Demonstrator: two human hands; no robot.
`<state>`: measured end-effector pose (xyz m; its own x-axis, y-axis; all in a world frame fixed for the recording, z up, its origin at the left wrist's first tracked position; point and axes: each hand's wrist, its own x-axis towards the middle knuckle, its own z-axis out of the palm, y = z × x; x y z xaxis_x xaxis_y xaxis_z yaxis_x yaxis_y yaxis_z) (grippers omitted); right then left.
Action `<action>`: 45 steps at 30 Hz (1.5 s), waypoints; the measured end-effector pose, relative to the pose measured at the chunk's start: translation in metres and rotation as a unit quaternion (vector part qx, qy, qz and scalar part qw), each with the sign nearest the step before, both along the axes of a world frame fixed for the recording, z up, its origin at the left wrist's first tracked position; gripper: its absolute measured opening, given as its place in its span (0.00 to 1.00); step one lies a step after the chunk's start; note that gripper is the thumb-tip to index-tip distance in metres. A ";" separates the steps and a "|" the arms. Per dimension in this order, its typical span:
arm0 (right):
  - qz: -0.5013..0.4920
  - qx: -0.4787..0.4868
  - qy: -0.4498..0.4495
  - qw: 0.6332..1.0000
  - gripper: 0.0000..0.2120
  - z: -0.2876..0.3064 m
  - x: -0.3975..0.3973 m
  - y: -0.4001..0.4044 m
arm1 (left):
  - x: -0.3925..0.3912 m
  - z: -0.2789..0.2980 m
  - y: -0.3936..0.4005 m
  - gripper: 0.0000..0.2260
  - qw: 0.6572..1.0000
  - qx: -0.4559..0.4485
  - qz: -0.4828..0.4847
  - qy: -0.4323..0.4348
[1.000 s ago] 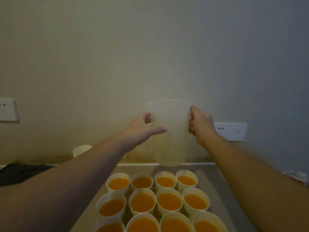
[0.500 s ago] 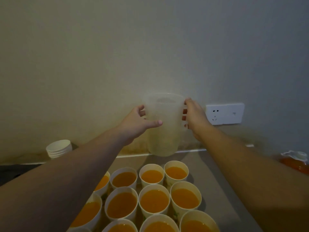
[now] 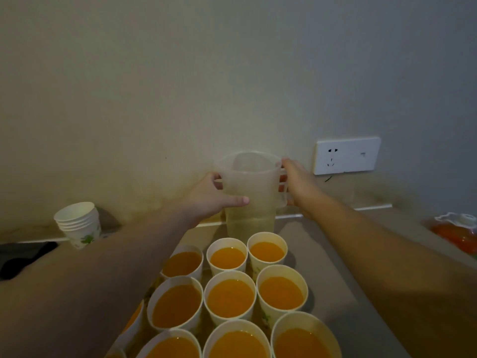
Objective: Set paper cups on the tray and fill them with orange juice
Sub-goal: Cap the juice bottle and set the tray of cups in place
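1. Head view: both hands have brought the clear plastic jug [image 3: 249, 195] lower over the past second; it now sits at, or just above, the worktop [image 3: 317, 257] near its far edge, behind the filled paper cups [image 3: 230, 297].
2. The left hand [image 3: 210, 197] wraps the jug's side with its fingers curled round it, and the right hand [image 3: 296, 186] has its fingers closed around the handle.
3. The jug looks empty and every visible cup holds orange juice, so pouring seems finished.
4. The tray under the cups is barely visible.
5. Spare stacked cups [image 3: 78, 224] stand at the far left edge.
6. No readable writing; only a green print on the cups.
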<state>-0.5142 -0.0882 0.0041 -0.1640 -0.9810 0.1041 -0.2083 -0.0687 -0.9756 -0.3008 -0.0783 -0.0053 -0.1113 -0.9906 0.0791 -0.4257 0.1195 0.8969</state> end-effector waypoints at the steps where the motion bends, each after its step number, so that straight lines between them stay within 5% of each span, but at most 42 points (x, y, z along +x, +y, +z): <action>1: 0.002 0.000 -0.001 1.000 0.16 0.001 0.001 0.001 | -0.001 -0.001 0.001 0.51 1.000 0.001 0.003 0.001; 8: -0.017 -0.003 0.069 0.997 0.20 0.018 -0.003 0.014 | 0.008 0.008 0.012 0.55 0.999 -0.001 0.026 -0.036; 15: -0.013 -0.200 0.246 0.948 0.21 0.057 0.030 0.058 | 0.067 0.047 0.058 0.43 0.995 -0.035 0.050 -0.081; 21: 0.140 -0.264 0.330 0.895 0.20 0.066 0.132 0.096 | 0.154 0.059 0.125 0.33 0.986 -0.073 0.085 -0.119; 28: 0.302 -0.217 0.398 0.839 0.23 0.052 0.251 0.129 | 0.261 0.031 0.202 0.23 0.974 -0.070 0.156 -0.149; 36: 0.313 -0.138 0.584 0.736 0.26 0.014 0.328 0.105 | 0.315 -0.018 0.227 0.27 0.960 -0.041 0.168 -0.221; 45: 0.323 -0.037 0.691 0.646 0.31 -0.027 0.328 0.055 | 0.300 -0.054 0.173 0.29 0.961 -0.026 0.128 -0.245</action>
<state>-0.1864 -0.0334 -0.0233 0.5768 -0.7819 -0.2365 -0.7807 -0.6129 0.1220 -0.0008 0.0946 -0.0595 0.0982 -0.9868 0.1291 -0.8167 -0.0058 0.5770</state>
